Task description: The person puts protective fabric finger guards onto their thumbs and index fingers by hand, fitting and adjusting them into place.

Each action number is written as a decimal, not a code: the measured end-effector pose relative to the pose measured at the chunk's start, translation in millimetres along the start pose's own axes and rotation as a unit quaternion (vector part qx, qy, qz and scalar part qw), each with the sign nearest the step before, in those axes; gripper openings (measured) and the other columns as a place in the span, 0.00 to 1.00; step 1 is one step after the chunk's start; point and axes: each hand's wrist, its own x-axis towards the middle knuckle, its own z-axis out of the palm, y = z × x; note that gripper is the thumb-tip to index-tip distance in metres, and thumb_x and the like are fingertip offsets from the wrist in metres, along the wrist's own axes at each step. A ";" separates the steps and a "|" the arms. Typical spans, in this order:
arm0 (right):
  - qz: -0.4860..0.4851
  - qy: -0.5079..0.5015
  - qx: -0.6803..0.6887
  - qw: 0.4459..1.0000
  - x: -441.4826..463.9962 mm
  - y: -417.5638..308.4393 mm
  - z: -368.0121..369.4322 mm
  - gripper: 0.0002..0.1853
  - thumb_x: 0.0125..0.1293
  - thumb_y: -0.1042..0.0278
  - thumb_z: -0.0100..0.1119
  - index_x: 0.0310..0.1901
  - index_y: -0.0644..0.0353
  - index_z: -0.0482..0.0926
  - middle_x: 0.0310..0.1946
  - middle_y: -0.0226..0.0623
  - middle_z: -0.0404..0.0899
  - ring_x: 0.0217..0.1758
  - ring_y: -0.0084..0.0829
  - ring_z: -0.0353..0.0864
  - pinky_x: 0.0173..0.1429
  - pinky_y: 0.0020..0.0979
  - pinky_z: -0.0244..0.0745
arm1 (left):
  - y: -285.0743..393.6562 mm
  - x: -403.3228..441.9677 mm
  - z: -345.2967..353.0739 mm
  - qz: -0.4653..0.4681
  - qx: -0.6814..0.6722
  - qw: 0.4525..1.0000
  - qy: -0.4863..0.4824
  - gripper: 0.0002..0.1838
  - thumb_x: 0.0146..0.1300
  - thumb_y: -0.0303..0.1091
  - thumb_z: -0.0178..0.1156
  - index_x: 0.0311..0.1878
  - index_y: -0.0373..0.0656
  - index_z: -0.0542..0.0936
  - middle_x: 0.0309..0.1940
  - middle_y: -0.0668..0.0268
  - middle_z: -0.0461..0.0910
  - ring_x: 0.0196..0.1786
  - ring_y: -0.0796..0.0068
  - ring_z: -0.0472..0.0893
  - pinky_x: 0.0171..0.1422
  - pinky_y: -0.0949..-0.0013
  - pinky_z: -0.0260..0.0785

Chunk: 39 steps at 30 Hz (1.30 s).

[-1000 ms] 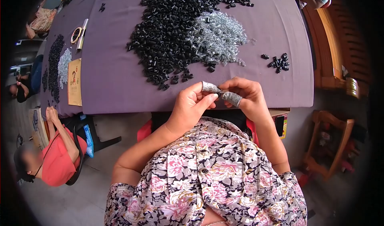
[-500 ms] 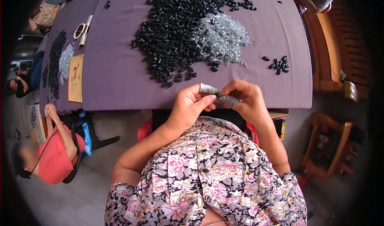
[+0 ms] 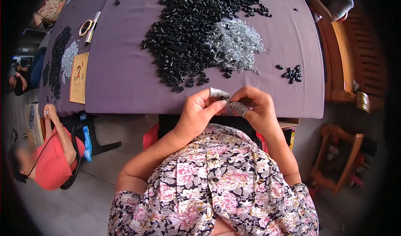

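My left hand (image 3: 199, 110) is closed in a pinch just over the table's front edge, with a grey sleeve on its index finger. What sits between its fingertips is too small to make out. Almost touching it, my right hand (image 3: 255, 106) also pinches, its thumb in a grey sleeve; its fingers hide whatever they hold. Beyond both hands lies a large heap of small black pieces (image 3: 179, 48), with a pile of clear pieces (image 3: 237, 44) against its right side. A small black cluster (image 3: 293, 74) lies farther right.
A purple cloth covers the table (image 3: 121, 69). At the left are a booklet (image 3: 78, 78), a tape roll (image 3: 85, 28), a silver tube (image 3: 92, 28) and more black and clear piles. A person in red (image 3: 58, 161) sits left; a wooden frame (image 3: 337, 156) stands at right.
The view has shifted slightly, so the piles sit farther right. My fingertips have parted a little, and the small dark thing between them earlier is now hard to see.
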 end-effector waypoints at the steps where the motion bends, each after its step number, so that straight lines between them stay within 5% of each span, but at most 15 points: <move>1: 0.006 0.000 0.014 1.000 0.7 1.9 -0.7 0.08 0.59 0.87 0.62 0.39 0.67 0.80 0.33 0.30 0.81 0.37 0.19 0.80 0.42 0.23 0.76 | 0.4 0.9 -2.5 -0.004 0.002 1.000 0.007 0.09 0.70 0.29 0.59 0.50 0.37 0.80 0.36 0.70 0.82 0.39 0.85 0.80 0.45 0.78 0.73; 10: 0.032 -0.009 0.079 0.996 -1.9 3.0 2.4 0.08 0.59 0.87 0.60 0.40 0.67 0.79 0.34 0.29 0.81 0.38 0.18 0.80 0.44 0.22 0.76 | -5.1 4.6 -9.1 -0.086 -0.153 0.984 -0.006 0.07 0.69 0.30 0.60 0.47 0.39 0.81 0.33 0.69 0.83 0.35 0.82 0.80 0.42 0.78 0.73; 23: 0.037 -0.073 -0.094 0.992 -4.9 -1.7 -1.5 0.13 0.51 0.91 0.57 0.39 0.68 0.80 0.34 0.34 0.82 0.40 0.21 0.81 0.45 0.25 0.77 | -6.4 -8.5 -8.2 -0.073 0.193 0.976 -0.073 0.06 0.70 0.24 0.57 0.47 0.34 0.79 0.39 0.67 0.84 0.41 0.81 0.83 0.47 0.75 0.78; 33: 0.063 -0.120 -0.103 0.985 3.9 -15.1 4.4 0.09 0.55 0.86 0.65 0.38 0.67 0.81 0.31 0.33 0.84 0.37 0.22 0.83 0.43 0.25 0.77 | -1.7 -16.9 -15.3 -0.080 0.047 0.994 -0.059 0.05 0.67 0.23 0.60 0.43 0.33 0.80 0.34 0.66 0.84 0.35 0.83 0.81 0.40 0.76 0.75; 39: 0.167 -0.206 0.041 0.963 16.5 -7.9 2.4 0.09 0.54 0.89 0.63 0.37 0.67 0.81 0.32 0.29 0.83 0.37 0.18 0.81 0.42 0.23 0.76 | 10.5 -21.6 -29.4 -0.048 0.168 0.975 -0.137 0.04 0.67 0.22 0.59 0.42 0.33 0.80 0.34 0.66 0.85 0.37 0.83 0.82 0.43 0.77 0.75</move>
